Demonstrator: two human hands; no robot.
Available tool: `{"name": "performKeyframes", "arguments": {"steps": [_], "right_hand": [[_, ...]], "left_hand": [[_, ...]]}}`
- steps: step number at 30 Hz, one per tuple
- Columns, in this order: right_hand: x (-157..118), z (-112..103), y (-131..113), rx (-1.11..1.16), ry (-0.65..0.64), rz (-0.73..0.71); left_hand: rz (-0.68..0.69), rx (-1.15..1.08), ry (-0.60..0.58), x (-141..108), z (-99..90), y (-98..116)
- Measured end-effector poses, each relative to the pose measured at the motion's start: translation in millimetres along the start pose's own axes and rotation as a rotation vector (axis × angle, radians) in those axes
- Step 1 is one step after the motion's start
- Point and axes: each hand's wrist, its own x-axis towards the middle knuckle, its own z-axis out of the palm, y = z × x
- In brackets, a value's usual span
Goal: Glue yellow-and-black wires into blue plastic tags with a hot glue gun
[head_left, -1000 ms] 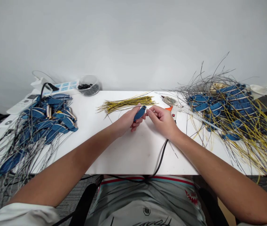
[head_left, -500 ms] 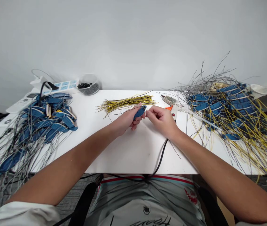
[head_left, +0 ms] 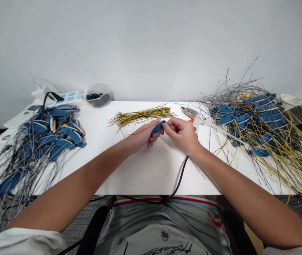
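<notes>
Over the middle of the white table, my left hand (head_left: pixel 145 134) is closed around a small blue plastic housing (head_left: pixel 156 129). A dark wire trails from that piece back across my left wrist. My right hand (head_left: pixel 180 131) pinches at the housing's far right end, thumb and forefinger pressed together; what sits between those fingertips is too small to make out. Just behind both hands lies a bundle of yellow and black wires (head_left: pixel 143 116). A glue gun (head_left: pixel 192 113) with a clear body and orange trigger rests beyond my right hand, partly hidden by it.
Blue housings with grey and black wires (head_left: pixel 57 138) are heaped at the left. More blue housings with yellow and black wires (head_left: pixel 268 124) pile up at the right. A clear tub (head_left: pixel 99 100) of small black parts stands near a power strip (head_left: pixel 72 96). A black cable (head_left: pixel 180 177) crosses the table's front edge.
My right fingertips have moved slightly left, right up against the end of the blue housing. My left hand keeps its hold, and the whole view has shifted a little.
</notes>
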Motion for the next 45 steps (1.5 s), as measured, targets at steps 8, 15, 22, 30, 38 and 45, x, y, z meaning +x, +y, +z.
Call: {"name": "performKeyframes", "arguments": {"steps": [8, 15, 22, 30, 38, 45], "right_hand": [[-0.5, -1.2, -2.8, -0.192, 0.060, -0.112], [0.0, -0.4, -3.4, -0.223, 0.051, -0.087], [0.1, -1.5, -3.3, -0.210, 0.027, -0.067], [1.4, -3.4, -2.1, -0.218, 0.013, -0.118], [3.4, -8.8, 0.8, -0.235, 0.040, -0.143], [9.1, -71.1, -1.1, -0.606, 0.148, 0.290]], "left_hand": [[0.002, 0.006, -0.017, -2.3, 2.4, 1.1], [0.003, 0.014, 0.003, -2.1, 3.9, 1.9], [0.005, 0.015, 0.014, -2.4, 4.6, 4.8], [0.001, 0.018, -0.009, -3.3, 2.3, 4.6], [-0.067, -0.027, -0.031, -1.4, -3.4, 5.1], [-0.144, -0.131, -0.001, 1.5, -12.6, 6.6]]}}
